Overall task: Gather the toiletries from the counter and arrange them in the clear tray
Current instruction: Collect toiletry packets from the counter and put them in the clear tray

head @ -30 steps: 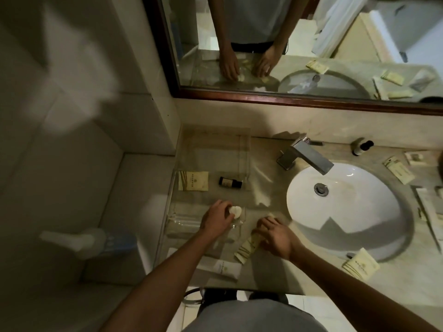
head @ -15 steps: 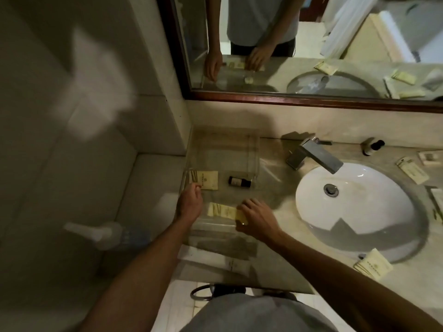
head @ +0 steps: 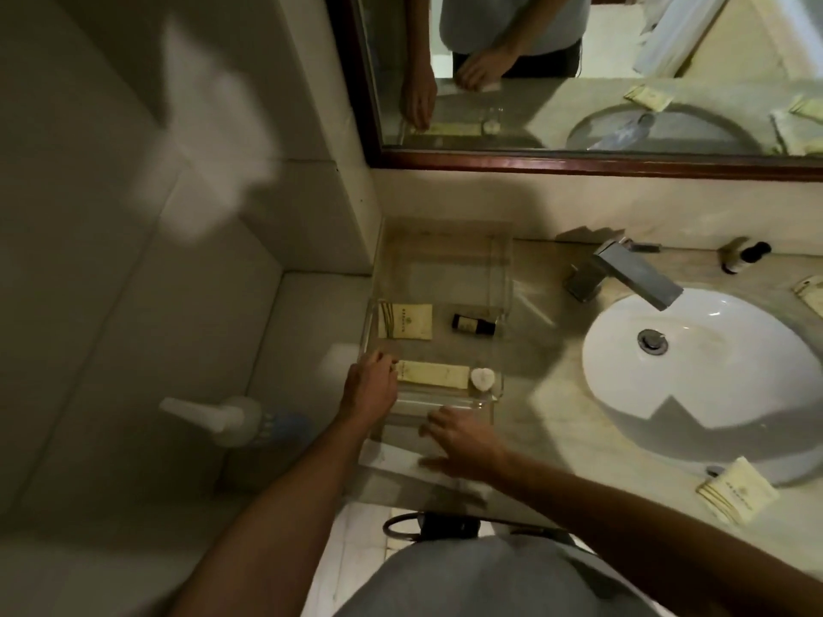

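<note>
Head view shows your left hand (head: 372,387) at the clear tray (head: 501,278) on the counter's (head: 547,394) left end, fingers (head: 386,359) touching a long sachet (head: 433,374), not gripping. Your right hand (head: 463,443) hovers empty, fingers spread, over the front edge.

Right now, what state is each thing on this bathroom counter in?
Clear tray: on the counter, partly filled.
Square sachet: flat in the tray.
Small dark bottle: on its side in the tray.
Long sachet: flat in the tray.
Round white soap: in the tray.
Left hand: at the long sachet's end.
Right hand: open, blurred, holding nothing.
Faucet: off.
Sink: empty.
</note>
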### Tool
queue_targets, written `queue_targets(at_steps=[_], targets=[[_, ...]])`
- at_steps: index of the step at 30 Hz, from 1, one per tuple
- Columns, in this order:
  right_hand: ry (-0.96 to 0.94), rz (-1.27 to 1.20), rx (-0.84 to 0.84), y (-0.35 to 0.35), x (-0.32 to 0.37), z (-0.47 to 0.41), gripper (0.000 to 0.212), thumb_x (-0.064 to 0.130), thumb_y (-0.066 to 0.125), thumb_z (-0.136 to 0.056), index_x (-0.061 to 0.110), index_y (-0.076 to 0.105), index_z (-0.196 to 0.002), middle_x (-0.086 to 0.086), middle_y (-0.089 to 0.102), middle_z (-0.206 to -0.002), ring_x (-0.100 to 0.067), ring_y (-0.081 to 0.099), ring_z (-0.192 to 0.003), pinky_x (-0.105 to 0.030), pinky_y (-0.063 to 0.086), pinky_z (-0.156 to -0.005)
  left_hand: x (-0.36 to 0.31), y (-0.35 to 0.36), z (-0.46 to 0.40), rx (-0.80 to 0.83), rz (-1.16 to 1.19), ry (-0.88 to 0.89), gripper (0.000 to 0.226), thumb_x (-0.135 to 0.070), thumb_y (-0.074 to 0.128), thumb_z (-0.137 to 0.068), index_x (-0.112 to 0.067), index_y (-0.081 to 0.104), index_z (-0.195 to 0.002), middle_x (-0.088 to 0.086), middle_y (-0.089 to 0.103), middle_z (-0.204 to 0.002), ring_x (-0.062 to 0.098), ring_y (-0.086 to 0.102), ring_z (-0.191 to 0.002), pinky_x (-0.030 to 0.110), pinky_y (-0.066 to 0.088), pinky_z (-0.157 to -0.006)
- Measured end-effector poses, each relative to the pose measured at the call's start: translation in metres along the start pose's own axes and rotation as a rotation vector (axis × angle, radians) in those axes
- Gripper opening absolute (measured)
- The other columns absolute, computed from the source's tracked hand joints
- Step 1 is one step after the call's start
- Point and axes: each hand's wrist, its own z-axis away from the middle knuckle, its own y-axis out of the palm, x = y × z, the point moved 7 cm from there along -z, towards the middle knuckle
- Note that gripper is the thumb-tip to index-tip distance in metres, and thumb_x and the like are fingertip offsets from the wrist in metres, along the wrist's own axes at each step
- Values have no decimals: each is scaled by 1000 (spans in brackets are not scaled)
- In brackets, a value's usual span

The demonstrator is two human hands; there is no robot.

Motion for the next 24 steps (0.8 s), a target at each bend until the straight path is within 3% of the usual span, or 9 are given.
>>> queue_targets(at_steps=[2, 5, 8, 11, 13, 15, 18, 21, 24], targets=[[32, 73, 149, 38, 1, 19, 54, 48, 61, -84, 14, 57, -127, -11, 58, -125, -30, 55, -111, -46, 51, -87, -5, 5, 1, 4, 10, 38, 26, -25, 41, -99, -19, 60, -116, 2, 54, -116, 23, 54, -98, 40, 48, -84], [127, 32, 133, 48, -15, 31, 40, 31, 70, -83, 12, 64, -117, -14, 63, -119, -34, 60, -108, -45, 51, -89, -8, 13, -1, 43, 29, 47, 25, -24, 41, -98, -21, 61, -115, 0, 51, -117, 21, 53, -94, 40, 50, -82], [80, -101, -103, 13, -25, 42, 29, 24, 67, -83, 17, 66, -111, -7, 65, -113, -25, 63, -101, -36, 56, -80, -2, 15, -4, 63, 82, 20, 26, -16, 45, -95, -20, 60, -115, 0, 51, -117, 22, 54, -95, 38, 51, -80], [79, -104, -336, -39, -43, 41, 25, 26, 65, -86, 18, 66, -110, -3, 65, -113, -16, 61, -101, -28, 55, -83, 13, -2, -5, -76, 314, -170, 28, -9, 46, -94, -19, 59, -117, 1, 56, -116, 16, 55, -98, 30, 50, -78], [153, -87, -384, -64, -60, 23, 25, 27, 68, -86, 19, 65, -110, -2, 64, -111, -15, 60, -97, -31, 56, -81, 26, -19, -5, -208, 477, -341, 24, -11, 46, -96, -19, 59, -114, 3, 57, -114, 15, 54, -95, 25, 46, -72], [224, -85, -376, -79, -75, -3, 26, 26, 70, -86, 19, 63, -110, -1, 61, -108, -14, 56, -94, -34, 55, -78, 32, -35, -7, -315, 487, -390, 22, -13, 46, -96, -16, 59, -112, 6, 57, -113, 21, 55, -97, 32, 47, -76], [300, -30, -225, -78, -93, -38, 43, 33, 72, -84, 21, 58, -124, -2, 56, -123, -17, 53, -106, -36, 51, -89, 28, -38, -11, -296, 354, -323, 23, -17, 45, -97, -15, 59, -115, 9, 56, -116, 22, 54, -100, 28, 40, -77], [379, -16, -197, -73, -111, -37, 59, 41, 73, -82, 24, 50, -134, -1, 52, -131, -16, 50, -112, -34, 47, -94, 10, -22, -12, -169, 181, -104, 32, -17, 47, -94, -19, 54, -125, 4, 52, -128, 14, 51, -104, 24, 42, -80], [404, -62, -288, -76, -118, -2, 54, 35, 72, -83, 25, 52, -133, -1, 50, -134, -18, 50, -115, -34, 49, -93, -15, 5, -12, -51, 6, 108, 42, -21, 47, -94, -20, 46, -136, 3, 44, -142, 19, 43, -125, 33, 40, -104]])
